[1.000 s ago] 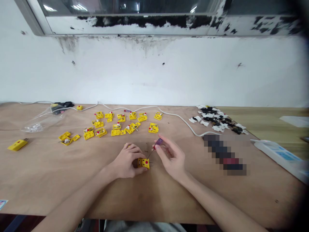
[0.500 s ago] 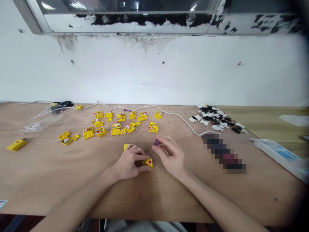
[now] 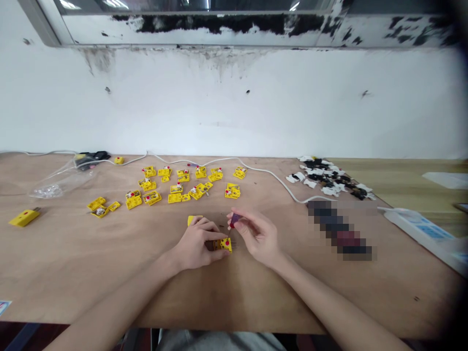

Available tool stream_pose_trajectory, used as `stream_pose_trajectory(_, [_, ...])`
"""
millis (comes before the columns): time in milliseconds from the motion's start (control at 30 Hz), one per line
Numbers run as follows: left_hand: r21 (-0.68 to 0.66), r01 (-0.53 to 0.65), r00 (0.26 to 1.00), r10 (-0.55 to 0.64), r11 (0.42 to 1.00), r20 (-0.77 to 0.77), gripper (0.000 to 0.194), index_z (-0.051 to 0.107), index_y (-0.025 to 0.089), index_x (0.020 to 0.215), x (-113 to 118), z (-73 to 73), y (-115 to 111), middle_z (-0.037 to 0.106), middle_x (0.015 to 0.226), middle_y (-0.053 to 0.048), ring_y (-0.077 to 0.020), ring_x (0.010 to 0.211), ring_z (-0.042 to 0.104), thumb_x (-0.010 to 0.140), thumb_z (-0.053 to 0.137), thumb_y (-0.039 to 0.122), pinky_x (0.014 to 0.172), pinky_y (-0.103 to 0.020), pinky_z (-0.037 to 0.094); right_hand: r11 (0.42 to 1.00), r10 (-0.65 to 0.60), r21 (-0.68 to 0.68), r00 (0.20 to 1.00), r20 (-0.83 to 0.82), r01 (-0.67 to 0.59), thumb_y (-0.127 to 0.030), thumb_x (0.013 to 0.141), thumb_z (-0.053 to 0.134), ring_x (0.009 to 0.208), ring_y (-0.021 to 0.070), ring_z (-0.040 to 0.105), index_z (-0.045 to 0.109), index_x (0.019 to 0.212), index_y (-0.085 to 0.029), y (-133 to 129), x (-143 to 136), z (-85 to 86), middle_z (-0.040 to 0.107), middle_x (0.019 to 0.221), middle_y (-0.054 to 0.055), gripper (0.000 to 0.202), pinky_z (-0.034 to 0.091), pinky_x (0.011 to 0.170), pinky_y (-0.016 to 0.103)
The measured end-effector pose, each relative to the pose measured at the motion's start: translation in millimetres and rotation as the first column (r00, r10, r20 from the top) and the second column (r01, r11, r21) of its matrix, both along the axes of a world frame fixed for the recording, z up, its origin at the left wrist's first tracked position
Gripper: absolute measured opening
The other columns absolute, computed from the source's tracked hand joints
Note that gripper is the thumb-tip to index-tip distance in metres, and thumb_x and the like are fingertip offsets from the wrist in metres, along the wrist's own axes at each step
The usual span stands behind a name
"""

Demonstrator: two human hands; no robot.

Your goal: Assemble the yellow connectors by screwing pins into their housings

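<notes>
Table (image 3: pixel 91 263): matt light-brown plywood, faint grain, smooth. Yellow connector (image 3: pixel 224 244) at centre: glossy hard plastic, red dot on top. Screwdriver (image 3: pixel 234 219): translucent purple plastic handle, thin metal shaft. Clear bag (image 3: pixel 60 184) upper left: shiny crinkled plastic film. White cable (image 3: pixel 270 179): smooth plastic sheath. Wall (image 3: pixel 234 107): matt white paint, stained, flaking near top.

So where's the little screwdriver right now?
In the head view it is near the table's middle, pinched in the right hand: the screwdriver angles down toward the yellow plug that the left hand steadies on the table.
</notes>
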State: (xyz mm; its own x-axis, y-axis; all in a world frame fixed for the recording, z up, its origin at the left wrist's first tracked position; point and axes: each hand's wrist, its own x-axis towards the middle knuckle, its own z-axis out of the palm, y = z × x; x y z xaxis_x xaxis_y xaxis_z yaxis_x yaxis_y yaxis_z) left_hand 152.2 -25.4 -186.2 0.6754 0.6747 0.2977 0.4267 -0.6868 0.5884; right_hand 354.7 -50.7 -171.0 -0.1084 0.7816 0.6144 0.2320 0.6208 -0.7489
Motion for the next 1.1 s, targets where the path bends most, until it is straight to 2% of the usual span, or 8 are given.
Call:
stream_pose_trajectory(367, [-0.005,0.013,1.0,-0.013,1.0,0.008,0.032,0.075,0.029,0.106,0,3.3,0,0.073,0.1,-0.004,-0.0223,0.094,0.062,0.078,0.076,0.044,0.093,-0.041,0.039,0.992,-0.052,-0.125,0.973,-0.226,0.024,-0.029,0.087,0.071,0.075,0.0197,0.072,0.071,0.118,-0.027,1,-2,0.7,0.075,0.102,0.006,0.031,0.063,0.072,0.037])
stream_pose_trajectory(500, [-0.025,0.003,0.998,-0.002,1.0,0.063,0.027,0.073,0.027,0.11,0,3.9,1,0.072,0.106,-0.005,-0.0213,0.096,0.063,0.087,0.068,0.04,0.092,-0.04,0.041,0.992,-0.06,-0.128,0.947,-0.316,0.02,-0.028,0.088,0.071,0.077,0.0202,0.073,0.069,0.118,-0.027,0,-5,6.2,0.074,0.101,0.005,0.03,0.064,0.072,0.038])
stream_pose_trajectory(633, [-0.033,-0.027,0.989,0.031,0.999,0.145,0.012,0.075,0.025,0.093,1,0.7,3,0.074,0.097,-0.003,-0.0176,0.088,0.065,0.09,0.064,0.03,0.09,-0.038,0.041,0.992,-0.06,-0.128,0.931,-0.361,0.014,-0.027,0.089,0.07,0.078,0.02,0.073,0.067,0.118,-0.028,-2,-8,12.2,0.074,0.101,0.005,0.029,0.066,0.07,0.038])
stream_pose_trajectory(700, [-0.026,-0.037,0.986,0.04,0.999,0.163,0.014,0.074,0.025,0.085,2,-0.5,3,0.074,0.092,-0.003,-0.0163,0.083,0.065,0.091,0.063,0.029,0.089,-0.038,0.041,0.989,-0.088,-0.141,0.922,-0.376,0.037,-0.031,0.087,0.071,0.077,0.0207,0.073,0.067,0.117,-0.027,-2,-9,14.7,0.074,0.099,0.005,0.03,0.066,0.068,0.039])
stream_pose_trajectory(833, [-0.008,-0.081,0.969,0.081,0.997,0.233,0.013,0.076,0.024,0.085,2,0.6,2,0.074,0.089,-0.003,-0.016,0.08,0.065,0.09,0.064,0.028,0.086,-0.038,0.042,0.976,-0.19,-0.18,0.873,-0.449,0.119,-0.034,0.083,0.076,0.078,0.0217,0.073,0.065,0.117,-0.027,1,-7,17.1,0.073,0.097,0.005,0.036,0.066,0.066,0.039])
stream_pose_trajectory(933, [-0.044,-0.134,0.917,0.141,0.99,0.374,0.013,0.078,0.024,0.091,3,4.4,0,0.074,0.09,-0.004,-0.0162,0.082,0.065,0.091,0.065,0.028,0.082,-0.035,0.046,0.959,-0.254,-0.251,0.787,-0.563,0.13,-0.033,0.079,0.08,0.079,0.0189,0.071,0.063,0.113,-0.027,7,-4,15.5,0.07,0.095,0.002,0.039,0.067,0.067,0.038])
stream_pose_trajectory(1033, [-0.139,-0.186,0.812,0.232,0.973,0.535,0.015,0.079,0.025,0.096,5,8.4,-3,0.072,0.091,-0.004,-0.0161,0.084,0.065,0.092,0.065,0.028,0.077,-0.031,0.051,0.939,-0.284,-0.338,0.689,-0.667,0.061,-0.031,0.073,0.085,0.077,0.0157,0.071,0.063,0.1,-0.025,13,-2,12.8,0.068,0.087,-0.004,0.035,0.068,0.073,0.04])
stream_pose_trajectory(1100, [-0.196,-0.229,0.741,0.301,0.954,0.601,0.015,0.079,0.024,0.097,5,9.2,-4,0.071,0.093,-0.005,-0.0159,0.084,0.066,0.091,0.066,0.029,0.074,-0.029,0.052,0.928,-0.284,-0.373,0.652,-0.703,0.002,-0.029,0.071,0.086,0.074,0.015,0.072,0.062,0.092,-0.023,14,-3,11.5,0.068,0.08,-0.005,0.033,0.068,0.075,0.04])
